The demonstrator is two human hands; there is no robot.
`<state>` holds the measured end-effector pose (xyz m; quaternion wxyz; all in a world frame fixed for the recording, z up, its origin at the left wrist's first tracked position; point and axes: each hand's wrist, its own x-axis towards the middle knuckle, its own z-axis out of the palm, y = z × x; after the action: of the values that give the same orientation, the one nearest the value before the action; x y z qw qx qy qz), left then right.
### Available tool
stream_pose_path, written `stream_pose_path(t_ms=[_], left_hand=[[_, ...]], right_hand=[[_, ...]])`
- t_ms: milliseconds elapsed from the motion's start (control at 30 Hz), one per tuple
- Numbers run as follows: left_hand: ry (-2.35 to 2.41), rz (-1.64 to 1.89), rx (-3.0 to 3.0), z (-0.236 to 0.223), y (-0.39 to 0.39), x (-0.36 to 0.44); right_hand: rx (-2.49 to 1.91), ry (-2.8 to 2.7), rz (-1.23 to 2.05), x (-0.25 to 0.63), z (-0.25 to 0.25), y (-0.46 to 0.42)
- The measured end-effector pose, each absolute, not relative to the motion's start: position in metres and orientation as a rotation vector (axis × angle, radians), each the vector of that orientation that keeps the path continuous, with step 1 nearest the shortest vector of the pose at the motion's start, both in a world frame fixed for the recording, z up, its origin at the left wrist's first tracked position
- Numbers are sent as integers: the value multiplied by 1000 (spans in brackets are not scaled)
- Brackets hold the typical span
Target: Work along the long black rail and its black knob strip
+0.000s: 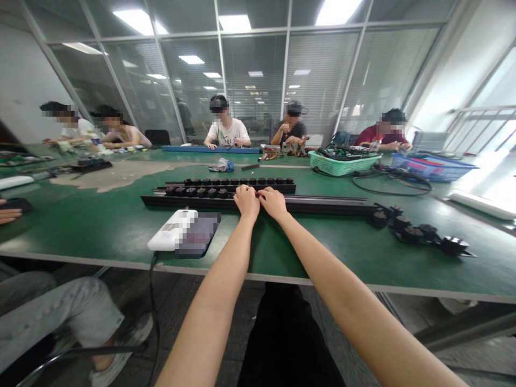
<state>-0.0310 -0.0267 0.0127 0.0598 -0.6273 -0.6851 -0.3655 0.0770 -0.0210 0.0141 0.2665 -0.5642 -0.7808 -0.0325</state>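
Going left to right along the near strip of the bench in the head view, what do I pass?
white device → pixelated dark panel → left hand → right hand → black round-topped parts

Bare hands (246, 201) and forearms (226, 258); black trousers (284, 344), seemingly loose-cut, dim.

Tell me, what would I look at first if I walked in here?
Two bare arms reach up from the bottom of the view, and the left hand and right hand meet on a long black rail across the green table. Round black parts stand in a row just behind. Farther back sits a mint-green basket of cables.
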Motion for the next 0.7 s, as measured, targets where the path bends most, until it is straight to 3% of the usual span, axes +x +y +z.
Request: stream_pose_path(t_ms=[700], left_hand=[[-1871, -1107, -2196, 17, -35, 2]], right_hand=[[-1339, -2064, -71, 153, 0, -14]])
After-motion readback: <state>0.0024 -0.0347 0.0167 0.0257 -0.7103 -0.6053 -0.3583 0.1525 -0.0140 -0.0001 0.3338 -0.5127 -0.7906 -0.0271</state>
